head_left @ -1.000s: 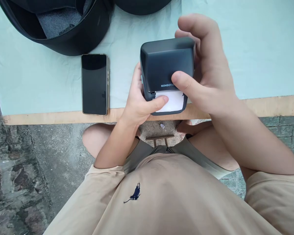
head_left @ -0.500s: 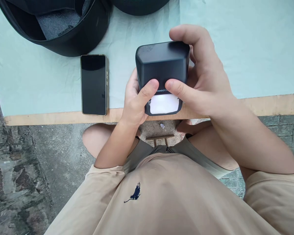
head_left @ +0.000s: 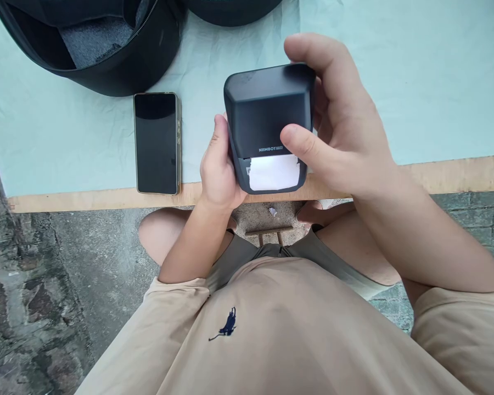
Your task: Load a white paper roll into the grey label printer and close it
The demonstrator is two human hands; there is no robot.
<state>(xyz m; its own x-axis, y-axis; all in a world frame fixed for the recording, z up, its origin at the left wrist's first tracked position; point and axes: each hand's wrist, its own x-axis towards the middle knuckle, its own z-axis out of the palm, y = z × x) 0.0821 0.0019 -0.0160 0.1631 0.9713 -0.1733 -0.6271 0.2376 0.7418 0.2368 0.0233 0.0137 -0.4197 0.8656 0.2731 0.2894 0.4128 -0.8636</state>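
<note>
Black device [head_left: 267, 123], lettered NIIMBOT, held in both hands over the near edge of the table, a little right of the left-right middle; a white paper piece [head_left: 274, 173] covers most of its near end. Left hand [head_left: 219, 173]: closed on the device's near left side, thumb raised along that side and clear of the top face, other fingers hidden by the body. Right hand [head_left: 349, 134]: gripping the right side, thumb on the top face just right of the lettering, index finger arched past the far right corner (contact there cannot be told). Forearms come in from the near side, the right one at a wide slant. Surface: pale green cloth [head_left: 444, 88], lightly creased, ending at a bare wooden edge [head_left: 456, 174]. On it, left of the device, a dark-screened phone [head_left: 156, 142], its near end reaching over the wood. Far left, just beyond the phone, an open black case [head_left: 119, 77] with zipped rim and grey inside; a second black object [head_left: 234, 11] beside it, cut off by the view. Ground: grey concrete [head_left: 102, 263], rough stonework [head_left: 28, 312] at left, greenish bricks [head_left: 477, 216] at right.
</note>
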